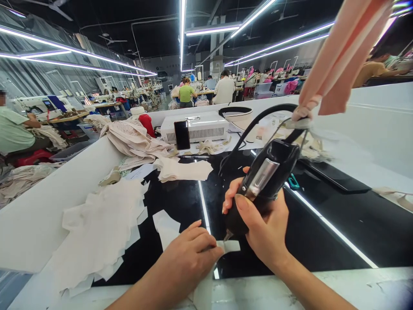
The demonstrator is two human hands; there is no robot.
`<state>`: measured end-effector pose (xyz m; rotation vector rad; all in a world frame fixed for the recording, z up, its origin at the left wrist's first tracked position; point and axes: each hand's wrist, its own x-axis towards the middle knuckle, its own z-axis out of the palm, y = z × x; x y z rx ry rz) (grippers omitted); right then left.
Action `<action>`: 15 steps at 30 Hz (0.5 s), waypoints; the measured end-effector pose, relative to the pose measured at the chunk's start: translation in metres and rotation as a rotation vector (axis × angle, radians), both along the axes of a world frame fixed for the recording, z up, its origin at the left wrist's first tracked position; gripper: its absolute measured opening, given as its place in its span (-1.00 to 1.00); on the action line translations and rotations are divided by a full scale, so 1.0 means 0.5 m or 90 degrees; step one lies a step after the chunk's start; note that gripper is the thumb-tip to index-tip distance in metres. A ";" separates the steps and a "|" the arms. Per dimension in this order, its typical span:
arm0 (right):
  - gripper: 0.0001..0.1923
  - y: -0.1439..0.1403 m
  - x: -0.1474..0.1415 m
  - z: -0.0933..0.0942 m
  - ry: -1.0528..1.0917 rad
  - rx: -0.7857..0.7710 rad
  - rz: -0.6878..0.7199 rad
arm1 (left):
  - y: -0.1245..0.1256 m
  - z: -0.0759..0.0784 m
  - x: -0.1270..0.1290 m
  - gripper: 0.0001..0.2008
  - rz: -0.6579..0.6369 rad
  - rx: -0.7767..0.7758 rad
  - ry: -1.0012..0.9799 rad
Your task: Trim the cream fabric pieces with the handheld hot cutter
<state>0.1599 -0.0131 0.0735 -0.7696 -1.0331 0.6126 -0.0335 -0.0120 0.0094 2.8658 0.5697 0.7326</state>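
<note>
Near front edge of black table [322,249], your left hand [192,254] pinches pale strip [232,246], right hand [269,224] grips black handheld tool [266,172]; tip [227,235] at strip, contact unclear. Risks: loose pinch lets strip skew; tip slip could nick left fingertips [211,242]; cord [271,110] tug could drag aim.

The handheld tool [266,174] was black and silver, the hanging cloth [342,56] pink. Fabric pieces [100,219] were cream at the left edge of the black tabletop [338,211]; the box [206,131] past its far edge, white.
</note>
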 end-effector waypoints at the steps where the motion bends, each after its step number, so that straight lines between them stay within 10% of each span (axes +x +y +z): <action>1: -0.75 0.000 0.000 0.000 -0.003 -0.007 -0.003 | 0.000 0.000 0.000 -0.81 0.000 0.000 -0.001; 15: -0.71 -0.001 0.024 -0.023 0.045 0.021 0.004 | 0.010 -0.002 -0.009 -0.79 -0.009 -0.011 -0.010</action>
